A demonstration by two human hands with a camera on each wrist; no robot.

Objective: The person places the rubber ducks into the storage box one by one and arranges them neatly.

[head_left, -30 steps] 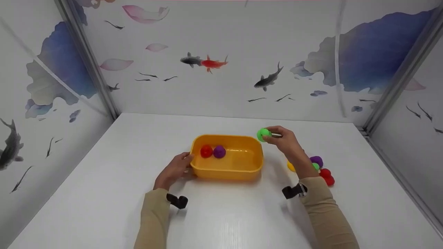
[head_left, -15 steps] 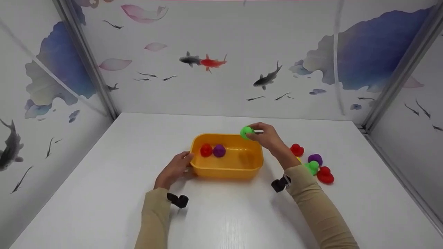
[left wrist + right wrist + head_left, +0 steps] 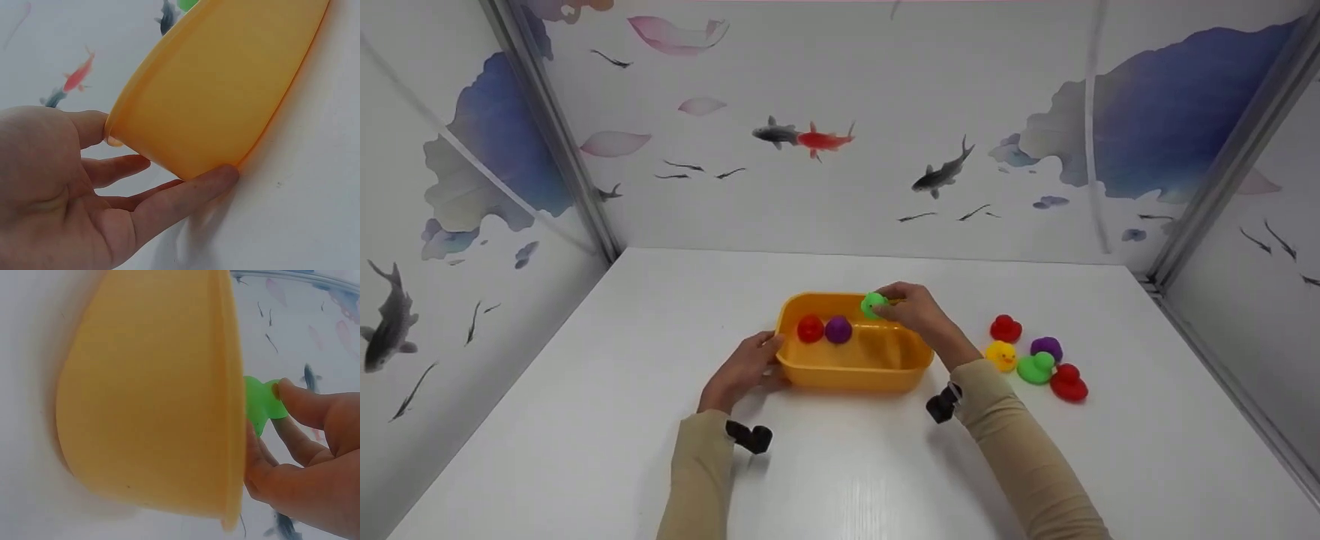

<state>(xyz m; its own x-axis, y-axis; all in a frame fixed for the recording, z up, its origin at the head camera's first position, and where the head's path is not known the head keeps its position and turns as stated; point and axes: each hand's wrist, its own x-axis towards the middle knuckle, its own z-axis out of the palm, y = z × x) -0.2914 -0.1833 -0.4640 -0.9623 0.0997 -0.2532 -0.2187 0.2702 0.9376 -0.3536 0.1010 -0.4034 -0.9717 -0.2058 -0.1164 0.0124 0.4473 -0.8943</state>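
Note:
A green rubber duck (image 3: 873, 305) is pinched by my right hand (image 3: 916, 311) over the back right part of a yellow-orange plastic tub (image 3: 855, 379). In the right wrist view the green duck (image 3: 263, 402) shows beyond the tub's rim, partly hidden by it, between thumb and fingers. My left hand (image 3: 742, 367) holds the tub's left end; in the left wrist view its fingers (image 3: 185, 199) spread along the tub's wall and rim. Inside the tub, at the left, a red toy (image 3: 810, 328) and a purple toy (image 3: 838, 330) sit side by side.
Right of the tub lie a red duck (image 3: 1006, 328), a yellow duck (image 3: 1001, 355), a purple toy (image 3: 1046, 348), another green duck (image 3: 1037, 368) and another red duck (image 3: 1069, 383). Printed wall panels (image 3: 840, 202) enclose the white table (image 3: 825, 465) at the back and sides.
My right hand has carried the green duck leftward from beyond the tub's right end to over its inside, lower now. Ducks once behind the right arm are uncovered. My left hand stays put.

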